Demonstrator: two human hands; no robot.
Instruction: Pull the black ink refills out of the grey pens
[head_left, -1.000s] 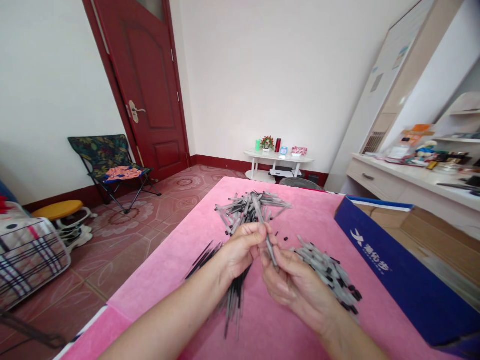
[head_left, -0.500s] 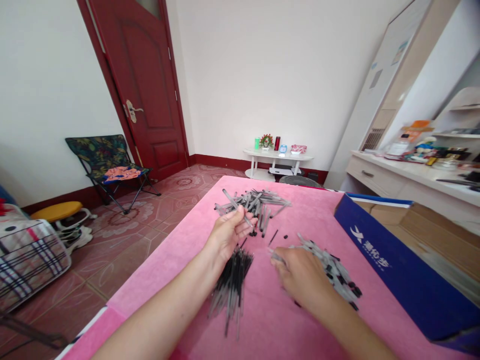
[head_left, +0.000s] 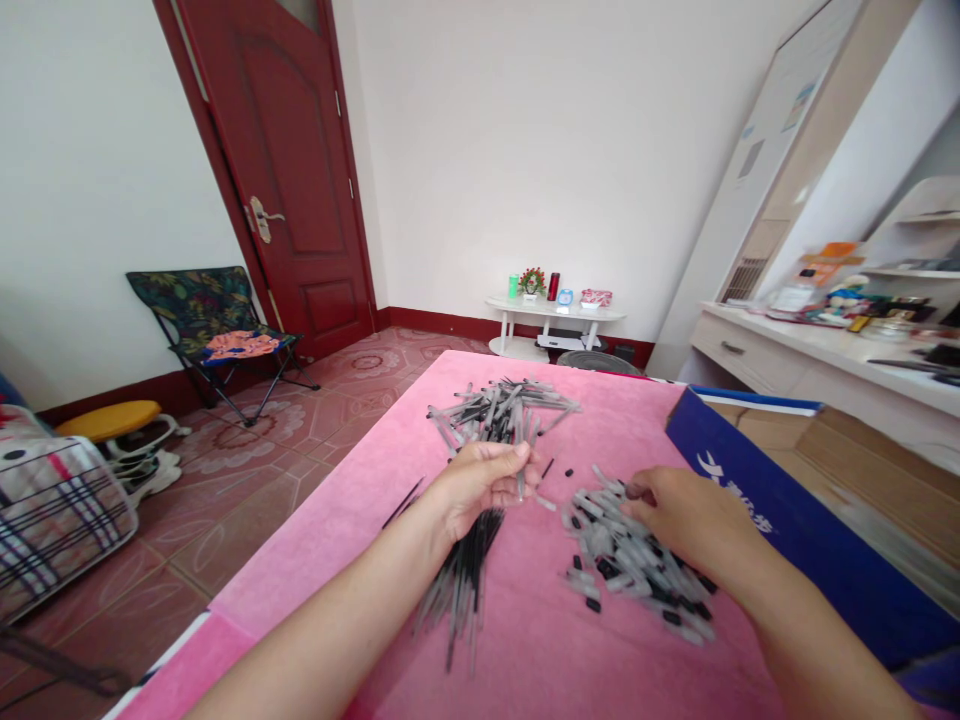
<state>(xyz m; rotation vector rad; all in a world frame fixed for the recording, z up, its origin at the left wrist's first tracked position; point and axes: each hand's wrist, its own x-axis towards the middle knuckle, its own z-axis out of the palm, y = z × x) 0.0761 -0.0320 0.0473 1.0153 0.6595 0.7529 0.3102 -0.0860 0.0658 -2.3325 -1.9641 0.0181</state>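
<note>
My left hand (head_left: pixel 487 482) is closed around a translucent pen barrel (head_left: pixel 520 484), pinched between thumb and fingers. Below that hand, a bundle of thin dark pen refills (head_left: pixel 461 590) lies fanned on the pink cloth (head_left: pixel 540 640). Further back spreads a heap of clear and black pen barrels (head_left: pixel 499 405). At the left edge of a pile of clear and black pen caps (head_left: pixel 626 550), my right hand (head_left: pixel 686 515) reaches in from the right with its fingertips drawn together. What they grip, if anything, is too blurred to make out.
A blue cardboard box (head_left: pixel 787 540) stands open along the right side. A small black piece (head_left: pixel 568 473) and a loose cap (head_left: pixel 546 503) lie between the piles. Beyond the table are a white side table (head_left: pixel 555 308), a folding chair (head_left: pixel 210 320) and a dresser (head_left: pixel 825 350).
My left hand has moved right and nearer me, with the pen barrel now steeper. My right hand has shifted right, from beside the cap pile to over it, uncovering caps.
</note>
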